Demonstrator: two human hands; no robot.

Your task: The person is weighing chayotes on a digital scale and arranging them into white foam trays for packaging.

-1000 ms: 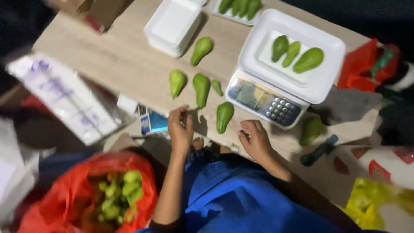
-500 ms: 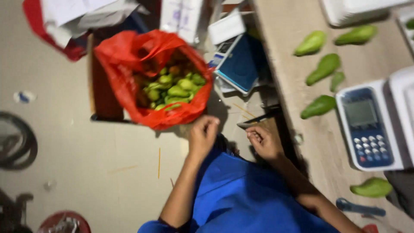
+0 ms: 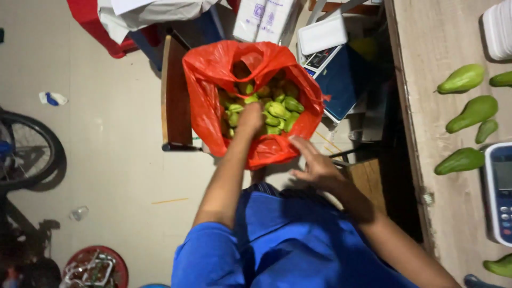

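Nearest, the right hand (image 3: 314,165) hovers with its fingers (image 3: 300,145) spread and empty, just beside the near rim of the crinkled red plastic bag (image 3: 205,90). Beyond it the left hand (image 3: 249,118) is down inside the bag's mouth among the pile of small green pear-shaped fruits (image 3: 274,109), so it is the nearer hand to them; its fingers are hidden in the pile and I cannot tell whether they grip one. The fruits lie just ahead of and around that hand, heaped at mixed angles, while a few larger green fruits (image 3: 473,111) rest well apart on the pale wooden surface (image 3: 442,48) to the right.
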